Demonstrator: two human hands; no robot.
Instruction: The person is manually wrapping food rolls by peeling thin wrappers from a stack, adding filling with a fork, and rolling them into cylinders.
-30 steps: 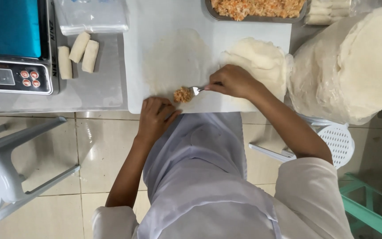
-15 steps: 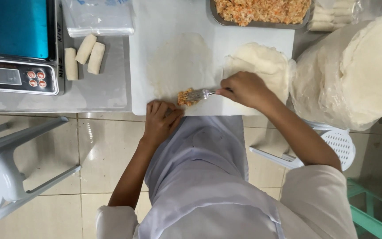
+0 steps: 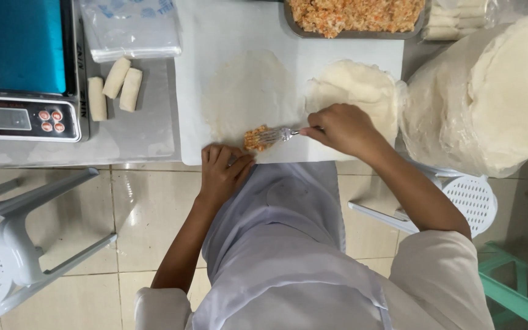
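A thin round wrapper (image 3: 249, 95) lies flat on a white cutting board (image 3: 215, 36). My right hand (image 3: 343, 127) grips a metal fork (image 3: 278, 134) whose tines press a small heap of orange filling (image 3: 255, 139) onto the wrapper's near edge. My left hand (image 3: 222, 171) rests at the board's front edge, fingers touching the wrapper just below the filling. A stack of spare wrappers (image 3: 355, 88) lies under and behind my right hand. A metal tray of the same orange filling (image 3: 355, 15) stands at the back.
Three finished rolls (image 3: 114, 88) lie on the steel table left of the board, beside a digital scale (image 3: 22, 73) and a plastic bag pack (image 3: 131, 27). A big bagged pile of wrappers (image 3: 490, 91) sits right. White plastic chairs (image 3: 7, 256) stand below on the tiled floor.
The fork with filling has moved down onto the wrapper's near edge. My left hand has stayed at the board's front edge. The view shifted slightly.
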